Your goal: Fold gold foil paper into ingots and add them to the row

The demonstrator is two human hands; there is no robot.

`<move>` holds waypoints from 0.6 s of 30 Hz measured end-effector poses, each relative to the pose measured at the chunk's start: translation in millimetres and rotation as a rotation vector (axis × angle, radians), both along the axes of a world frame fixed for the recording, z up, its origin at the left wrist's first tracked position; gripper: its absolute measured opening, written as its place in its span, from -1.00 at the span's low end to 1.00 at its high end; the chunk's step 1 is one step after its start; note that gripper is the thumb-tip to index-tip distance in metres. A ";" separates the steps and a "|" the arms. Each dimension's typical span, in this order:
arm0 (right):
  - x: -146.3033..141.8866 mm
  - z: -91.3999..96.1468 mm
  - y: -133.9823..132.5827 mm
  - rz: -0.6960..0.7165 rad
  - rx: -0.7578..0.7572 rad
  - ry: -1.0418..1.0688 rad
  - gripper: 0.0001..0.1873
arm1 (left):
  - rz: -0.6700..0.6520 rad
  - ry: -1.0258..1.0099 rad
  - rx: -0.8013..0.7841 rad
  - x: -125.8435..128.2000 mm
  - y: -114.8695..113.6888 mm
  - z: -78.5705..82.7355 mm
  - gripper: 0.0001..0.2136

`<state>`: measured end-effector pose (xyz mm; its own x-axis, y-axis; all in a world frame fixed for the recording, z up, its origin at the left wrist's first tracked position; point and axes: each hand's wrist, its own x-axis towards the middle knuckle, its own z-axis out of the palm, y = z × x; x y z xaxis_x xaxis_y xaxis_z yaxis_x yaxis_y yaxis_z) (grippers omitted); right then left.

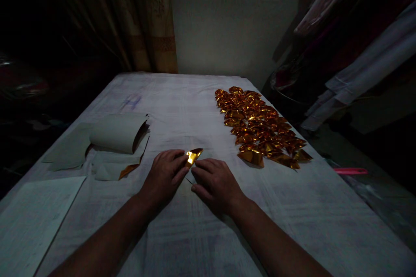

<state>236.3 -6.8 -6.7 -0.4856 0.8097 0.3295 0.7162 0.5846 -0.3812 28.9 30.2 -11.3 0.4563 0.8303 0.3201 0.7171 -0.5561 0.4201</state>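
Between my two hands, low over the bed-like cloth-covered surface, is a small piece of gold foil paper (pixel 194 156), folded to a slanted point at its upper right. My left hand (pixel 167 173) grips its left side, thumb and fingers pressed together. Curled against its right side are the fingers of my right hand (pixel 214 184); a thin edge of the paper shows between the thumbs. My fingers hide much of the piece. On the left lie pale-backed sheets (pixel 113 134), one curled over, with gold showing at a corner (pixel 128 170).
Many folded gold foil pieces (pixel 253 121) lie in a heap at the right. A large white sheet (pixel 39 212) lies at the near left on the checked cloth (pixel 182 108). Beyond stand a curtain (pixel 143 17) and a wall (pixel 227 30); clothes (pixel 367 69) hang at the right.
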 end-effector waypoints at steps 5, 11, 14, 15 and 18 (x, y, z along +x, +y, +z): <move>-9.8 0.5 -1.4 -0.053 0.031 0.008 -0.70 | -0.034 -0.053 -0.047 0.4 0.4 7.4 -0.89; -17.4 -5.9 -2.1 -0.086 0.130 -0.026 -0.74 | -0.163 -0.035 -0.136 -12.9 5.4 11.1 -0.81; -17.2 -4.2 -3.1 -0.065 0.098 -0.006 -0.74 | -0.183 -0.019 -0.145 -15.6 5.5 14.1 -0.77; -17.0 -3.0 -3.6 -0.060 0.079 0.004 -0.72 | -0.186 -0.007 -0.141 -15.3 4.8 15.5 -0.76; -16.4 -0.5 -4.6 -0.063 0.037 0.032 -0.63 | -0.191 0.052 -0.106 -12.2 1.5 19.4 -0.70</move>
